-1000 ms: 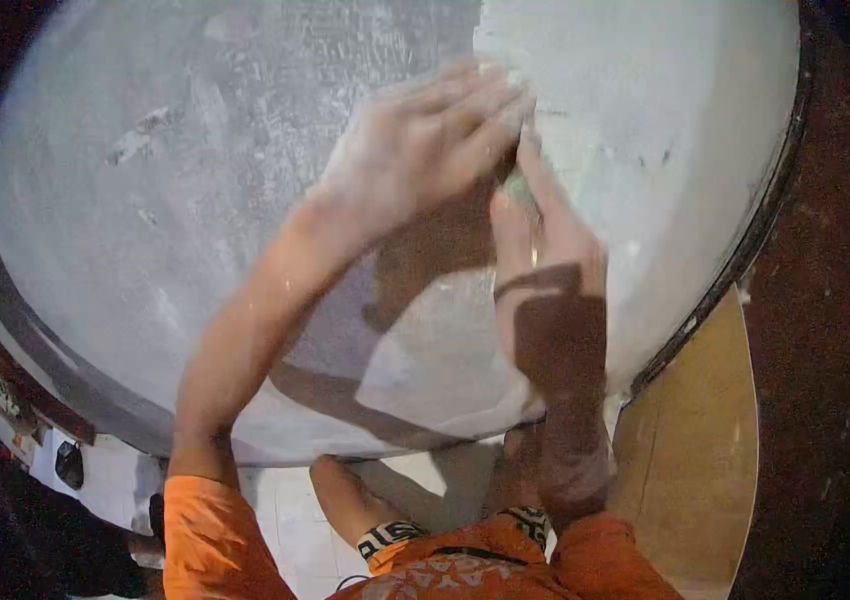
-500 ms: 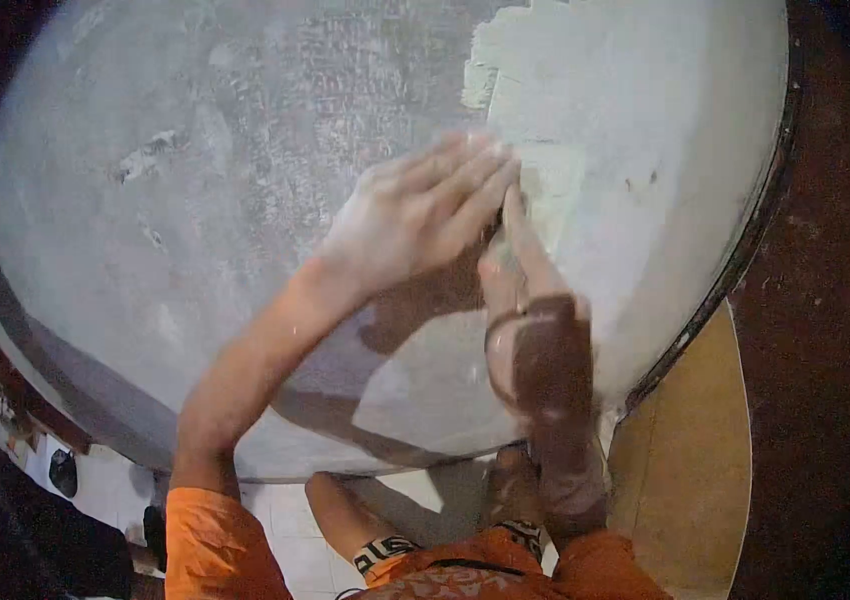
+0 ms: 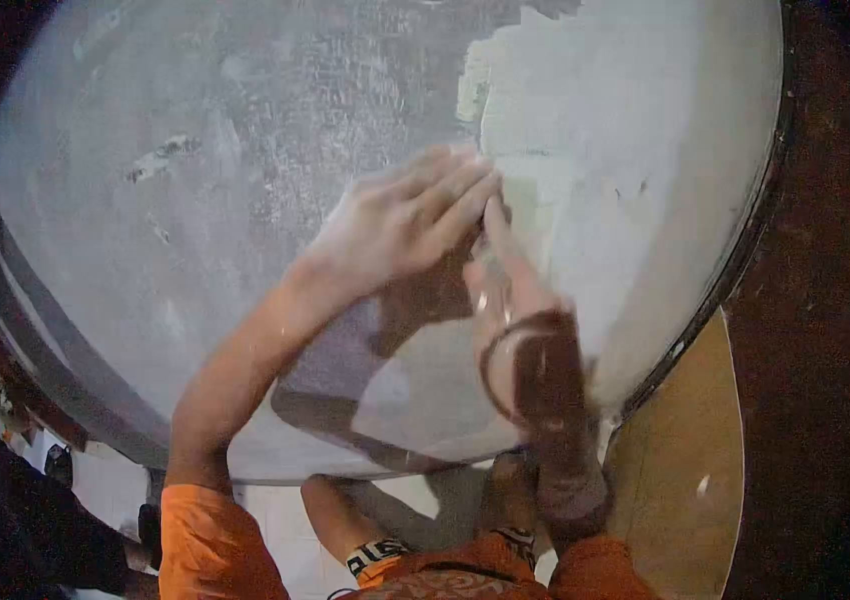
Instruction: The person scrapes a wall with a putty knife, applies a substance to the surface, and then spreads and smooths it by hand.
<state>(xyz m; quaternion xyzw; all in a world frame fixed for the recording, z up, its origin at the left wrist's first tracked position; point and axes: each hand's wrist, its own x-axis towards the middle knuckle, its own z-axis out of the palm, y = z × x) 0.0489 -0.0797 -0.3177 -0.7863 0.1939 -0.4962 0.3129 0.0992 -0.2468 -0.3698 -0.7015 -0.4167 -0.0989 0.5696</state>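
Observation:
A large grey, rounded panel (image 3: 195,270) fills most of the view, with pale greenish-white paste (image 3: 585,90) spread over its upper right. My left hand (image 3: 405,220) lies over the middle of it, fingers together and pointing up and right, their tips meeting the fingers of my right hand. Below and to the right, my right hand (image 3: 515,280) is closed, one finger extended along a thin tool whose shape is mostly hidden beneath my fingers. A dark band circles the right wrist.
The panel's dark rim (image 3: 697,335) curves down the right side. Beyond it are a tan board (image 3: 680,450) and a dark brown surface (image 3: 825,300). Light floor tiles (image 3: 285,530) show below the panel. A person in dark clothing (image 3: 25,520) is at the lower left.
Both hands have shifted slightly left and down in the view, still touching each other. The paste patch and the panel's marks also appear in slightly different positions.

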